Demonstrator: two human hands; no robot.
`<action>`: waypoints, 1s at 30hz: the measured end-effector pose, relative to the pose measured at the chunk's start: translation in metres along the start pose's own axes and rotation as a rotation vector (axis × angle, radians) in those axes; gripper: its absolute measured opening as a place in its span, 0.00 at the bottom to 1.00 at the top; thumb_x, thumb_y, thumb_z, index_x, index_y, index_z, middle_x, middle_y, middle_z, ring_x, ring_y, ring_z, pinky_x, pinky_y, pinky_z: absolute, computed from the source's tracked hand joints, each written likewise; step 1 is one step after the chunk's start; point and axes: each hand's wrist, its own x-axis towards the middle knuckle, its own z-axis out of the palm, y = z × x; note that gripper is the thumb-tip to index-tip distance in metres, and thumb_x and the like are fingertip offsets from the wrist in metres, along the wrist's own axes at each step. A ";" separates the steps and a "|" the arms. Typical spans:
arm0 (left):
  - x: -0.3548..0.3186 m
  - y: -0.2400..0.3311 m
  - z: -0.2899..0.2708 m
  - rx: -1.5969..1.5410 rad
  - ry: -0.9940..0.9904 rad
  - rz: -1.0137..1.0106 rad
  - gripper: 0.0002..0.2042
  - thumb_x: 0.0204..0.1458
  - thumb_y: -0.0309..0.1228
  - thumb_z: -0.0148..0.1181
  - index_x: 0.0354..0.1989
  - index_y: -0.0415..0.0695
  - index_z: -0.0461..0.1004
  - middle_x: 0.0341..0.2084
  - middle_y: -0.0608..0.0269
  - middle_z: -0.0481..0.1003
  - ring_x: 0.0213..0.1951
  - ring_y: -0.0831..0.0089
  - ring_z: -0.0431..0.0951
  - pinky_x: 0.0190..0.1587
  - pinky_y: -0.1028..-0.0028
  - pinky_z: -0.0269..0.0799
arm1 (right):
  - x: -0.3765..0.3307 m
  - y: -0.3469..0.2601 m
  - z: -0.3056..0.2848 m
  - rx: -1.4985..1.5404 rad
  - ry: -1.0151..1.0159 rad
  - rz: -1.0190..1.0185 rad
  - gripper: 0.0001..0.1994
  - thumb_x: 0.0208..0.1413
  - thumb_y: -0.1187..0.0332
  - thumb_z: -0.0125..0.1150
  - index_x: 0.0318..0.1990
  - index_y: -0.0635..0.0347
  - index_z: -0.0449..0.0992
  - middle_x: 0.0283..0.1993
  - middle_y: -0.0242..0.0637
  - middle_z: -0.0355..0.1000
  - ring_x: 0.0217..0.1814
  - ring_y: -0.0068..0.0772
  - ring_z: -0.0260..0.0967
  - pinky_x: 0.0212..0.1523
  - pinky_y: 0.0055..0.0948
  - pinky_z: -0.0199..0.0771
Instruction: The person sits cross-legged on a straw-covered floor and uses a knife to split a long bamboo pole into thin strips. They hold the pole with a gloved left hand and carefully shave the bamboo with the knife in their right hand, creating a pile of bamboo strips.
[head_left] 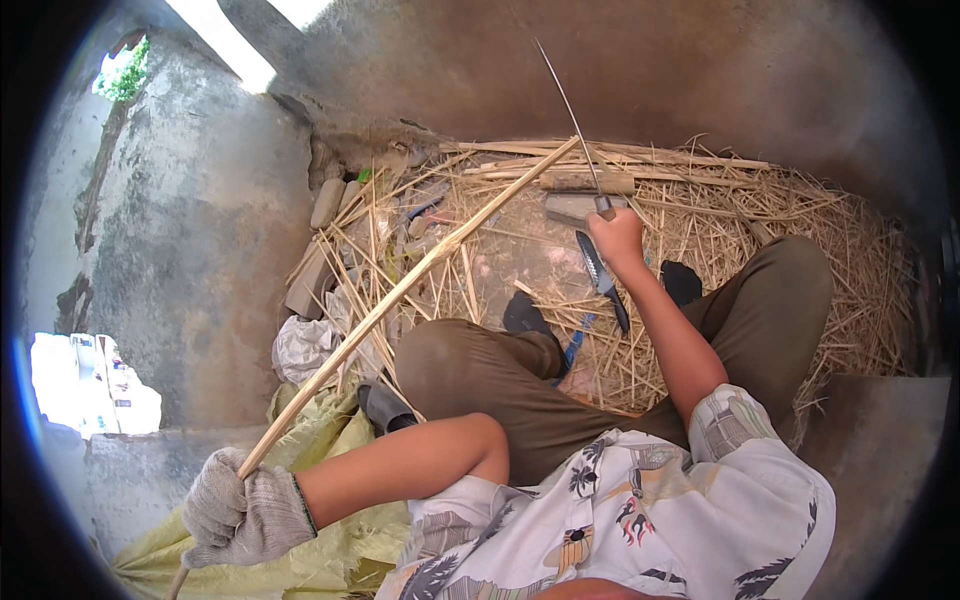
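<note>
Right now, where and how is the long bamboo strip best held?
Probably near its lower end, from the person's left, in a closed fist, as the gloved left hand does. The long bamboo strip is slender and slants up to the right; its far tip appears beside or against the dark-handled knife in the right hand.

Over my remote feed I am counting two hands, one gloved left hand (pixel 245 512) and one bare right hand (pixel 618 240); one long split stick (pixel 445 248); two blades, one long thin blade (pixel 575 122) and one dark knife (pixel 601 280); one wooden cylinder (pixel 568 182); one grey block (pixel 570 206); one yellowish sack (pixel 305 570). Loose strips (pixel 868 275) are lying too thick for counting.
</note>
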 end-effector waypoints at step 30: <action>-0.079 -0.322 0.065 0.028 -0.004 -0.617 0.35 0.57 0.70 0.41 0.12 0.51 0.59 0.07 0.71 0.52 0.10 0.75 0.51 0.14 0.71 0.50 | -0.038 -0.028 -0.082 0.309 -0.020 0.040 0.11 0.48 0.67 0.62 0.18 0.60 0.71 0.13 0.27 0.62 0.12 0.19 0.56 0.14 0.27 0.56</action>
